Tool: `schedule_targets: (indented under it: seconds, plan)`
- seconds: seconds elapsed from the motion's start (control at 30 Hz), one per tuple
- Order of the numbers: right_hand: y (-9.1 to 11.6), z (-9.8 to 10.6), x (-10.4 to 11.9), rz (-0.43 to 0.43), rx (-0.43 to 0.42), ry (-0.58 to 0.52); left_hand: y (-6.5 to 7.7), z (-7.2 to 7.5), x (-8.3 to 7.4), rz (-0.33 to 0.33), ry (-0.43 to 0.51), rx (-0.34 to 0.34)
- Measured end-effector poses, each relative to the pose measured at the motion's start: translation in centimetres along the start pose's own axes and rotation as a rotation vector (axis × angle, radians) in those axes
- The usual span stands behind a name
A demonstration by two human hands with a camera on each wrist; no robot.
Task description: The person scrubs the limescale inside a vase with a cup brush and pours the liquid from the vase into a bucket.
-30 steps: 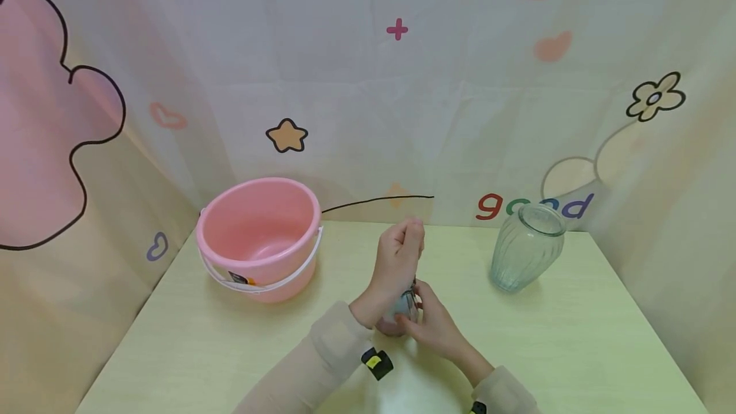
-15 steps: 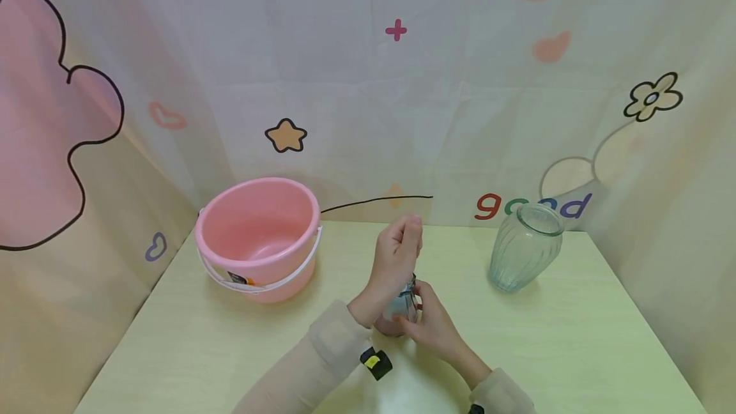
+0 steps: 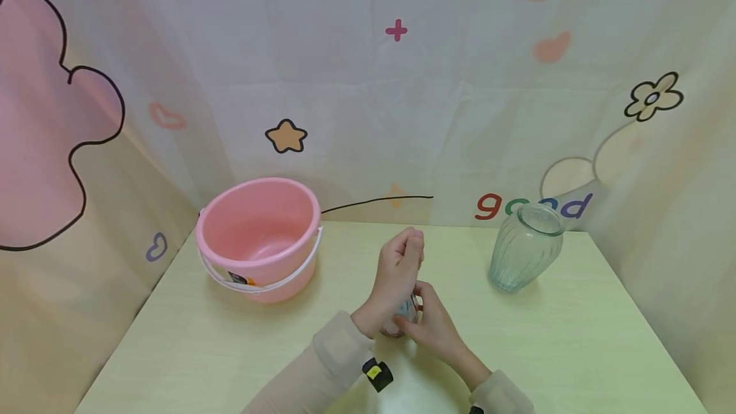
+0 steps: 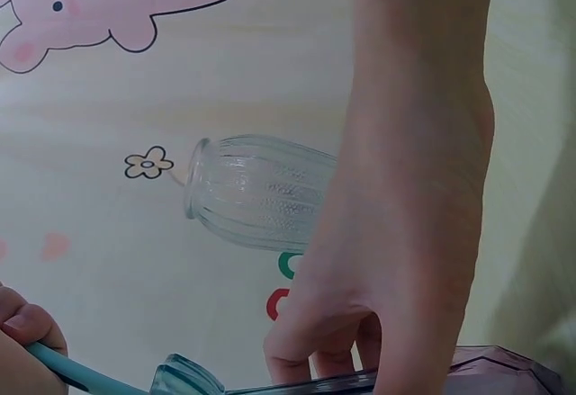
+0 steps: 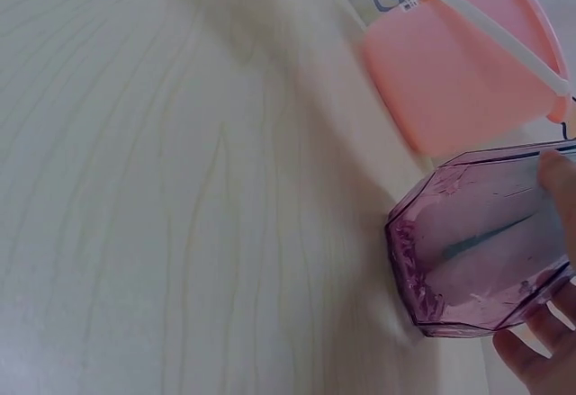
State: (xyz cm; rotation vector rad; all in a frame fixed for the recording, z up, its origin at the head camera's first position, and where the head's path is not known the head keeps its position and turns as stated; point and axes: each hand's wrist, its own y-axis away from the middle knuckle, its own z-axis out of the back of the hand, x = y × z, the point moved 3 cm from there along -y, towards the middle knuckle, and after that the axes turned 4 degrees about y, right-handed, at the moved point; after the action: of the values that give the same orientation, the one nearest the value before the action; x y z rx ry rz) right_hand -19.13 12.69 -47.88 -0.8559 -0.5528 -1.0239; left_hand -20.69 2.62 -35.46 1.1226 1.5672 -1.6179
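A faceted glass vase (image 5: 477, 278), purple at its base and bluish toward its mouth, leans in my right hand (image 3: 434, 321). The fingers and thumb of that hand grip its side. My left hand (image 3: 395, 273) is raised at the vase's mouth, its fingers curled round a thin teal handle (image 4: 94, 381). In the left wrist view the handle points into the vase's mouth. A teal streak shows through the glass in the right wrist view; what is on the handle's far end cannot be made out. The left forearm partly hides the vase in the head view.
At the back left of the pale table (image 3: 575, 337) stands a pink bucket (image 3: 259, 219) with a white handle. A clear ribbed glass vase (image 3: 523, 254) stands at the back right. A printed curtain (image 3: 345, 82) borders the table behind and at both sides.
My left hand has risen a touch, then sunk slightly toward the vase with the teal handle. My right hand keeps its grip in nearly the same place.
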Motion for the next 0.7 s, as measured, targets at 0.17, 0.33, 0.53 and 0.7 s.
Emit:
schedule_targets:
  seconds: [0.17, 0.33, 0.53, 0.7]
  plan:
    - [0.0, -0.1, 0.0, 0.003, -0.006, 0.003, -0.1, 0.0, 0.5, -0.019, 0.006, -0.006]
    - [0.0, -0.1, -0.1, 0.01, -0.004, 0.004, -0.1, 0.0, 0.2, -0.012, 0.014, 0.006]
    - [0.1, -0.2, -0.2, 0.016, -0.015, 0.023, -0.1, 0.1, -2.0, -0.013, 0.021, 0.032]
    - [0.1, -0.3, -0.3, 0.005, -0.023, 0.031, -0.4, 0.0, -4.6, -0.056, 0.001, 0.037]
